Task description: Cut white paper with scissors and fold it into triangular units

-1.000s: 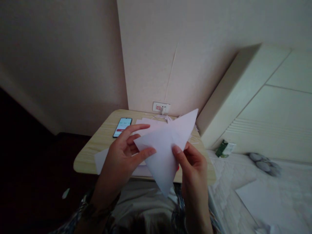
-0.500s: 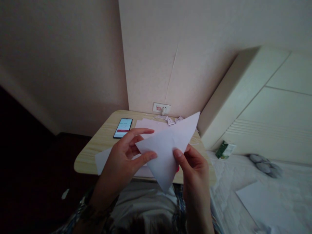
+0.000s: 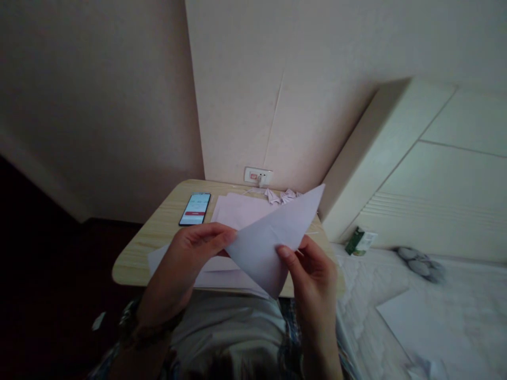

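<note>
A folded sheet of white paper [image 3: 269, 243], roughly triangular, is held up between my hands over the small table [image 3: 138, 248]. My left hand [image 3: 190, 258] pinches its left corner between thumb and fingers. On the right side, my right hand [image 3: 312, 274] grips the sheet, thumb on the near face and fingers behind it. One long point of the paper rises to the upper right, and another points down toward my lap. Behind it on the table lie white sheets [image 3: 240, 208] and several small folded paper pieces [image 3: 283, 197].
A phone [image 3: 195, 209] with a lit screen lies at the table's left. A wall socket [image 3: 257, 176] holds a plug. To the right, a bed [image 3: 356, 279] carries a green and white box [image 3: 360, 241], a grey object [image 3: 418, 262] and a paper sheet [image 3: 423, 322].
My left hand has closed from a spread grasp to a pinch on the paper's left corner. My right hand keeps its hold. The view has shifted slightly.
</note>
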`<action>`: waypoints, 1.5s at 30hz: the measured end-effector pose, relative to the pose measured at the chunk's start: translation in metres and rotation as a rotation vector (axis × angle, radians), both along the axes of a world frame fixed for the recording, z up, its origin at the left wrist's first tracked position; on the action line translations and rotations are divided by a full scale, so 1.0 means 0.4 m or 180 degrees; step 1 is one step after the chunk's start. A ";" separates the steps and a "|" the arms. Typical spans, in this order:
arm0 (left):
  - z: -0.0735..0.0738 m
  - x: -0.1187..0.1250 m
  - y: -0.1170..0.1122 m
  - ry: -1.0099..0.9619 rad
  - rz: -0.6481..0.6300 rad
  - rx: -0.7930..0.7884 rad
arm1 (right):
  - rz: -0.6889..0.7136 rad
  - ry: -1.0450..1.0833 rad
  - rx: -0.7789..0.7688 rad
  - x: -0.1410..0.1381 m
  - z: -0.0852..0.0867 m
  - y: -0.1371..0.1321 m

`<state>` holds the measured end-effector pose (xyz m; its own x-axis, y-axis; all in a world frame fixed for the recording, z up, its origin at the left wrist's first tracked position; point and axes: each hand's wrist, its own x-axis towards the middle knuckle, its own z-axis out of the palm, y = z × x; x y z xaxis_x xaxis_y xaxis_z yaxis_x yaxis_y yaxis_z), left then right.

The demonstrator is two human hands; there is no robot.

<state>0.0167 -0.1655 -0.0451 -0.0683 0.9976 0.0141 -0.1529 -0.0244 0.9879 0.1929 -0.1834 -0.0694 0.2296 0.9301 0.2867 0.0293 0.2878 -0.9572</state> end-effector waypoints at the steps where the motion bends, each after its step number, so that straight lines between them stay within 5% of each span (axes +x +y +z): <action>1: 0.001 0.000 0.000 0.0044 -0.0011 0.0012 | -0.0017 -0.0015 0.0011 0.002 0.000 -0.001; 11: 0.022 0.003 -0.021 0.1150 0.0833 0.0874 | 0.0006 -0.0197 -0.0068 0.010 -0.001 -0.006; 19: 0.018 -0.008 -0.008 0.1009 0.0099 0.0547 | 0.0371 -0.0785 -0.0199 0.012 0.007 0.007; 33: 0.025 0.014 -0.032 0.1600 0.0251 0.1100 | 0.0205 -0.0448 -0.0402 -0.010 0.018 0.010; 45: 0.014 0.014 -0.017 0.0815 -0.0139 0.0481 | 0.0318 -0.0634 -0.0383 -0.020 0.022 -0.001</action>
